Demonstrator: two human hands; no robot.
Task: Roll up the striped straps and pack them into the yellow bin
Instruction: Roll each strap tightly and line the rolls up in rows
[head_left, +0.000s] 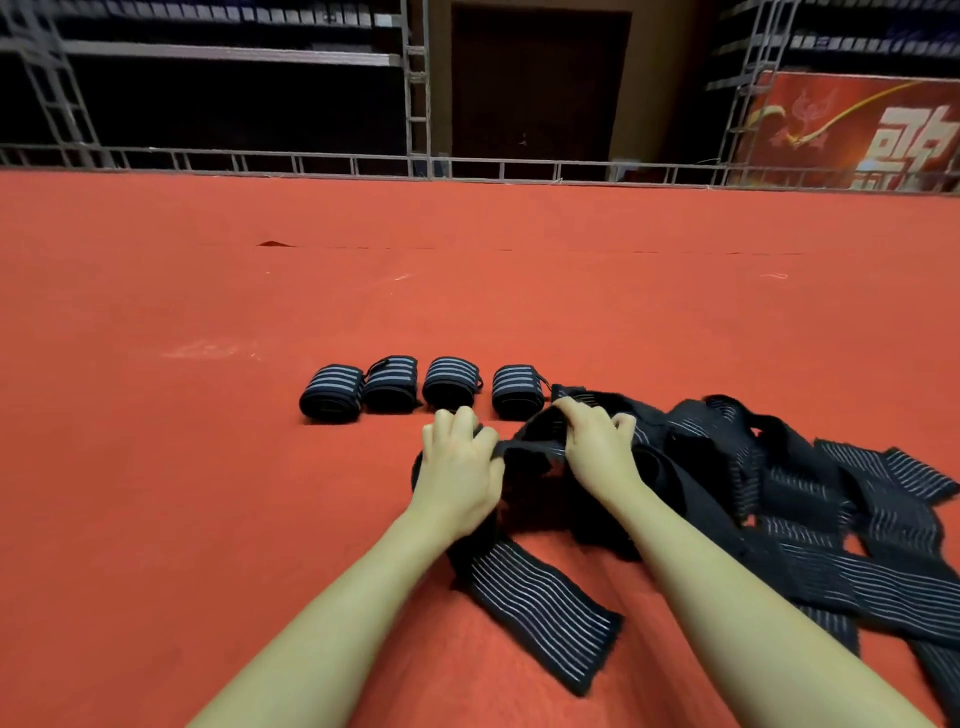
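A black striped strap is being held by both hands above the red carpeted floor. One part of it is being gripped by the left hand, whose fingers are curled around the fabric, and a fold just beside that is being pinched by the right hand. The strap's free end is lying flat on the floor between the forearms. A loose pile of unrolled straps is spreading to the right, touching the held one. Four rolled straps are sitting in a row just beyond the hands. A metal railing and a red banner are standing far behind. The yellow bin is not being shown.
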